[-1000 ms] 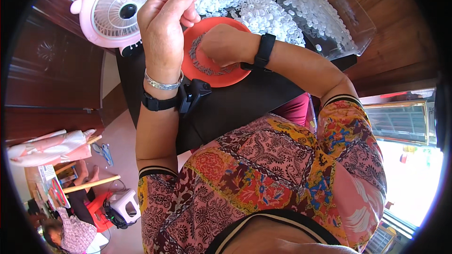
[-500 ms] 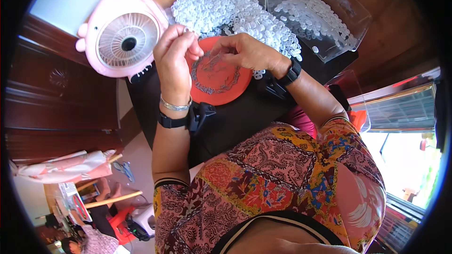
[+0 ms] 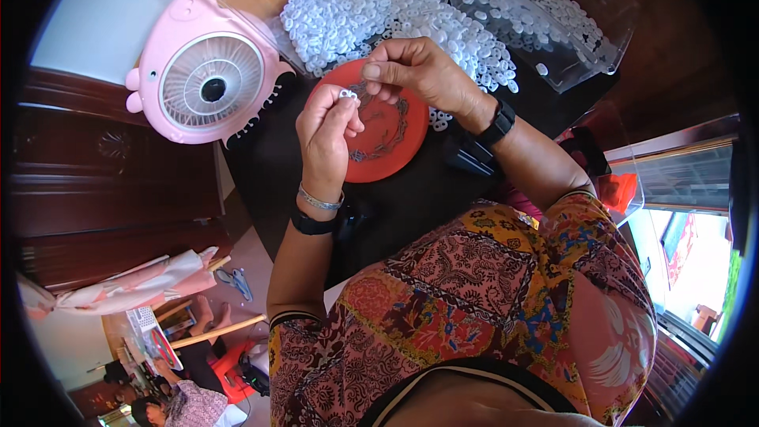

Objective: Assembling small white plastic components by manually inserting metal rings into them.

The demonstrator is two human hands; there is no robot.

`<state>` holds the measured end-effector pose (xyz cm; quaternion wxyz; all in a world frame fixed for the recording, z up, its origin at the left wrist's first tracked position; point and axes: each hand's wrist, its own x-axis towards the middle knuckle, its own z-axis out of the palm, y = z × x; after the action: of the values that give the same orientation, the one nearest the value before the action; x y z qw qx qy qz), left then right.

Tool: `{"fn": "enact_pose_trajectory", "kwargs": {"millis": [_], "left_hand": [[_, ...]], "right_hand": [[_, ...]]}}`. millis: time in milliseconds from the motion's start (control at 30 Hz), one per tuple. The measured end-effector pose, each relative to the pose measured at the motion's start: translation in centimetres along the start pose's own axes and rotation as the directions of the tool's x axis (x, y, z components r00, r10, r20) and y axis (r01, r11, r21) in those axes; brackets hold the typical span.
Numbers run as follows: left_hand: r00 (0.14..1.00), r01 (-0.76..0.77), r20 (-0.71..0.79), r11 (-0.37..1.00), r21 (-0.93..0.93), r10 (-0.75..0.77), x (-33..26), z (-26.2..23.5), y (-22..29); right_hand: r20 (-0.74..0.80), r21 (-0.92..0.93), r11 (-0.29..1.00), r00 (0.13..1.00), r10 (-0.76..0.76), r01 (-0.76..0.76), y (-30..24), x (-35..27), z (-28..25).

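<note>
A small white oval plastic piece with holes (image 3: 348, 95) is pinched between thumb and forefinger of my left hand (image 3: 326, 133). Just right of it and a little farther off, my right hand (image 3: 423, 75) has its thumb and forefinger pressed together; whatever they may hold is too small to make out. Both hands are above a round orange-red plate (image 3: 395, 160). Small thin grey metal pieces (image 3: 402, 122) lie on the plate in a loose ring, partly hidden by my hands. Behind the plate spreads a heap of similar white plastic pieces (image 3: 340, 12).
A clear plastic bin (image 3: 613, 63) at the back right holds more white pieces. A pink animal-shaped fan (image 3: 178, 20) stands to the left of the plate. The dark table (image 3: 411, 209) extends toward me. Another person (image 3: 198, 403) is at the lower left, away from the table.
My right hand has risen off the plate, its fingers drawing together. My left hand has moved right and nearer, and the white piece in it now shows plainly. The whole view has shifted slightly.
</note>
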<state>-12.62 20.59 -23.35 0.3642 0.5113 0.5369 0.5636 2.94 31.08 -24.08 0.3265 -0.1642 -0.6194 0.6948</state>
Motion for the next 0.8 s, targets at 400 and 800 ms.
{"fn": "enact_pose_trajectory", "kwargs": {"millis": [400,800], "left_hand": [[1.000,-0.005,0.005,1.000,0.027,0.005,-1.0,0.7,-0.4],[1.000,0.013,0.013,0.999,0.044,-0.014,-0.9,0.7,-0.6]], "right_hand": [[0.094,-0.018,0.999,0.995,-0.042,0.044,1.4,-0.7,1.2],[0.071,-0.050,0.998,0.997,-0.030,0.033,1.6,-0.6,1.2]]}}
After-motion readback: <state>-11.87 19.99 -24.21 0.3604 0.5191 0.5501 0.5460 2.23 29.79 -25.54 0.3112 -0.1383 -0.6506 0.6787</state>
